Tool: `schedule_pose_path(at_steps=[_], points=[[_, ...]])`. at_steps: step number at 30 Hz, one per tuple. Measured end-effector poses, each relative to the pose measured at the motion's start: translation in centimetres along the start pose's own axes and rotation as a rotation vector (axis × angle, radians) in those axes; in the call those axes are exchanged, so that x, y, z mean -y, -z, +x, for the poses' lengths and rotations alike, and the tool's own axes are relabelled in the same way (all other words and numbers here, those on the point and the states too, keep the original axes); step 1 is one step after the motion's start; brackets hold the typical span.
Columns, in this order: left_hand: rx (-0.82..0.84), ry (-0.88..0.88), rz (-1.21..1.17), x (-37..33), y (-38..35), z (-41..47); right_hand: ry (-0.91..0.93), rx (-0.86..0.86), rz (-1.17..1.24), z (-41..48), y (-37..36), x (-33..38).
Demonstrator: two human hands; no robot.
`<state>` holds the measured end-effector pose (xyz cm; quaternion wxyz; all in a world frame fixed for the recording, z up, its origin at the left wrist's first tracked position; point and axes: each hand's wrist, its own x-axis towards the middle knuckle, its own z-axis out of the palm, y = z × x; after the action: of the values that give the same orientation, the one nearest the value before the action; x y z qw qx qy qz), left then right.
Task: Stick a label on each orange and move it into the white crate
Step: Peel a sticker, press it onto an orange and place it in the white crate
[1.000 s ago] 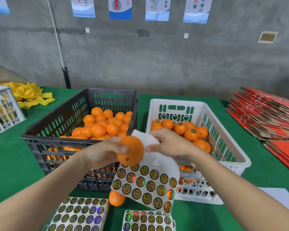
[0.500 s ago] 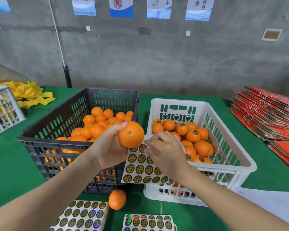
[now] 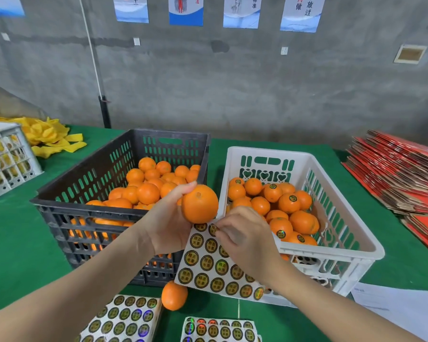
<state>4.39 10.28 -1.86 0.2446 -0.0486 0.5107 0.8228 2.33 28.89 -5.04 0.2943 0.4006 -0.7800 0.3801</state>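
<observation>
Centre left of frame: black crate [image 3: 104, 174] of unlabelled fruit. Centre: the left hand [image 3: 168, 223] grips the orange [image 3: 200, 204] over the gap between the crates. Its stem dimple faces up and toward the viewer, and the near-round body shows no marked long axis. Below it the label sheet [image 3: 208, 265], curled a second ago, now hangs flat. The right hand [image 3: 245, 240] has dropped to pinch a top-row label [image 3: 213, 229]; peeling appears under way, sticking not yet done. Right: white crate [image 3: 267, 152].

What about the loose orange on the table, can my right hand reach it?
Probably not yet: the right hand pinches a label, and the sticker sheet hangs over the loose orange.
</observation>
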Motion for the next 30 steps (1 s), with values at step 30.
schedule_pose_path(at_steps=[30], points=[[-0.094,-0.236,0.262,3.5,-1.4,-0.9,-0.473,0.175,0.824,2.5,3.7,1.0]])
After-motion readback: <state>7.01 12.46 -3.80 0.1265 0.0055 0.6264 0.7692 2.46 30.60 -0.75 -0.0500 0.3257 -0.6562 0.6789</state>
